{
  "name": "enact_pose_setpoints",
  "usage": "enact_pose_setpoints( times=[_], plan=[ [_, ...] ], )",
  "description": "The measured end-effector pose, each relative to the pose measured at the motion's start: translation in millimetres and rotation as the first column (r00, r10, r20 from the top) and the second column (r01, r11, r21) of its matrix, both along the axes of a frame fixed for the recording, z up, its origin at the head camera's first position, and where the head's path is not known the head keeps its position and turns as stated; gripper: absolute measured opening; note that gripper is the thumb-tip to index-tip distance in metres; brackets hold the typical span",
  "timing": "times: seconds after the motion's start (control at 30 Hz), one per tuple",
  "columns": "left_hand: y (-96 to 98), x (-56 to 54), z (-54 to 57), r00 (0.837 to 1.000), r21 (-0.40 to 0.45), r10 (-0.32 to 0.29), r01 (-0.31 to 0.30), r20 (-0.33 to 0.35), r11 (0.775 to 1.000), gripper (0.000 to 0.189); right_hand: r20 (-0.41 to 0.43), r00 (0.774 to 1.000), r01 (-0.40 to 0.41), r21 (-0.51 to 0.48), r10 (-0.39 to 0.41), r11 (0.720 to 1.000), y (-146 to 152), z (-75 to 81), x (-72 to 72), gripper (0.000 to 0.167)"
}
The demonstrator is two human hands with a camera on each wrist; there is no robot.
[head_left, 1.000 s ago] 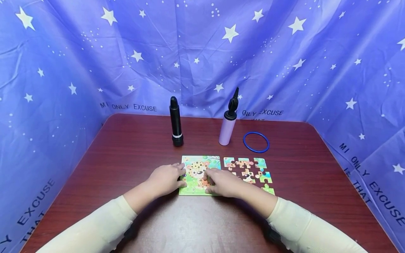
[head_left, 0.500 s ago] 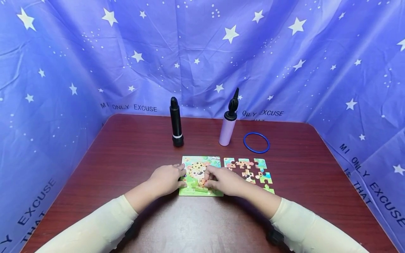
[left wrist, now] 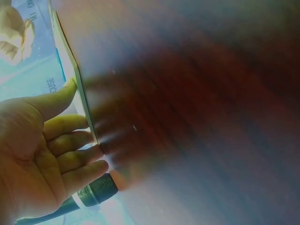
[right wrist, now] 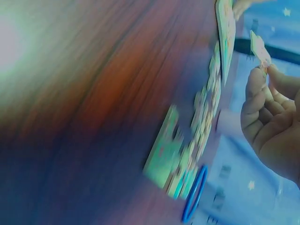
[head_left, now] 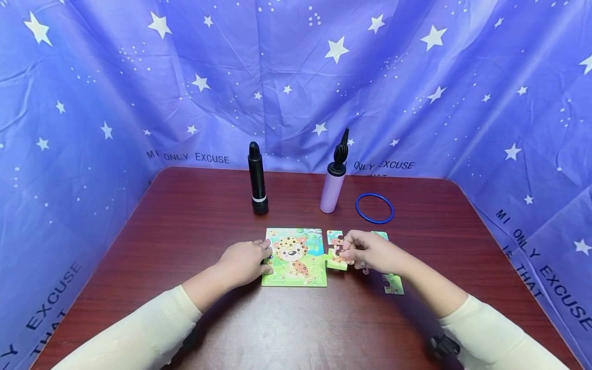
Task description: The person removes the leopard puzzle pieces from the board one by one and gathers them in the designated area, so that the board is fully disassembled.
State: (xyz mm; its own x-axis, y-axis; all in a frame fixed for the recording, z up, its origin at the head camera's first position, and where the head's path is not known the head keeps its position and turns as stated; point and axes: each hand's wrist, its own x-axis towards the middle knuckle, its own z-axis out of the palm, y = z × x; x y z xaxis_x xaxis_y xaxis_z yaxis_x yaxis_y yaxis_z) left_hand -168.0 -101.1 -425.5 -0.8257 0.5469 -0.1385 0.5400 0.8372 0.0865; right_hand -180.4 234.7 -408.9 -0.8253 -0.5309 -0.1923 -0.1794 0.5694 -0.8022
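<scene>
A puzzle board [head_left: 287,281] with a cartoon leopard picture lies flat on the table. At its left edge, the fingertips of my left hand [head_left: 240,262] rest on it; the left wrist view shows these fingers [left wrist: 77,157] extended along the board's side. My right hand [head_left: 374,252] is to the right of the board, pinching a mostly green puzzle piece [head_left: 336,262] between thumb and fingertips. In the right wrist view the piece [right wrist: 259,48] is raised off the table. Below that hand lie several loose puzzle pieces [head_left: 393,284], partly hidden by it.
A black cylindrical object [head_left: 257,180] with a white band stands behind the board. To its right stands a purple hand pump [head_left: 332,192] with a black nozzle. A blue ring [head_left: 392,210] lies near the pump. A starry blue curtain [head_left: 287,61] surrounds the table [head_left: 162,216].
My right hand has lifted a green piece off the lower part of the board and carried it right, over the loose pieces. My left hand has stayed at the board's left edge.
</scene>
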Motion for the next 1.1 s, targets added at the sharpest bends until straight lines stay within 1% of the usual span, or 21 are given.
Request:
enact_pose_setpoints(
  times=[0.1,0.17,0.4,0.47,0.6,0.73,0.87,0.97,1.1],
  plan=[
    [0.5,-0.1,0.1,1.0,-0.002,-0.002,0.002,-0.004,1.0,0.056,0.027,1.0,0.011,0.02,-0.011,1.0,18.0,-0.5,2.0,0.01],
    [0.3,-0.2,-0.2,1.0,-0.002,-0.003,0.003,-0.006,1.0,0.056,0.034,0.999,0.004,0.037,-0.005,0.999,27.4,-1.7,4.3,0.009],
    [0.7,-0.3,-0.6,1.0,-0.003,-0.002,0.002,-0.009,1.0,0.056,0.073,0.997,-0.018,0.079,0.012,0.997,47.3,-12.5,14.0,0.011],
    [0.9,-0.3,-0.9,1.0,-0.005,0.0,0.0,-0.009,1.0,0.055,0.061,0.998,-0.024,0.099,0.018,0.995,50.6,-15.8,15.4,0.011],
    [1.4,-0.6,-0.6,1.0,-0.007,0.001,-0.001,-0.002,1.0,0.055,0.003,1.0,-0.024,0.162,0.024,0.986,55.2,-19.0,17.4,0.012],
    [1.0,-1.1,-0.3,1.0,-0.009,0.003,-0.003,0.006,1.0,0.056,-0.071,0.997,-0.008,0.243,0.026,0.97,56.9,-19.3,17.8,0.012],
    [0.5,-1.2,0.1,1.0,-0.012,0.009,-0.009,0.016,1.0,0.056,-0.133,0.99,0.004,0.298,0.037,0.954,56.7,-21.0,17.6,0.012],
    [0.4,-0.8,0.5,1.0,-0.015,0.012,-0.011,0.018,1.0,0.056,-0.155,0.987,0.014,0.328,0.039,0.945,55.9,-22.4,17.3,0.013],
    [0.6,-0.5,1.2,1.0,-0.01,0.008,-0.007,0.02,1.0,0.056,-0.153,0.988,0.025,0.352,0.031,0.936,55.4,-21.8,16.4,0.014]
  ],
)
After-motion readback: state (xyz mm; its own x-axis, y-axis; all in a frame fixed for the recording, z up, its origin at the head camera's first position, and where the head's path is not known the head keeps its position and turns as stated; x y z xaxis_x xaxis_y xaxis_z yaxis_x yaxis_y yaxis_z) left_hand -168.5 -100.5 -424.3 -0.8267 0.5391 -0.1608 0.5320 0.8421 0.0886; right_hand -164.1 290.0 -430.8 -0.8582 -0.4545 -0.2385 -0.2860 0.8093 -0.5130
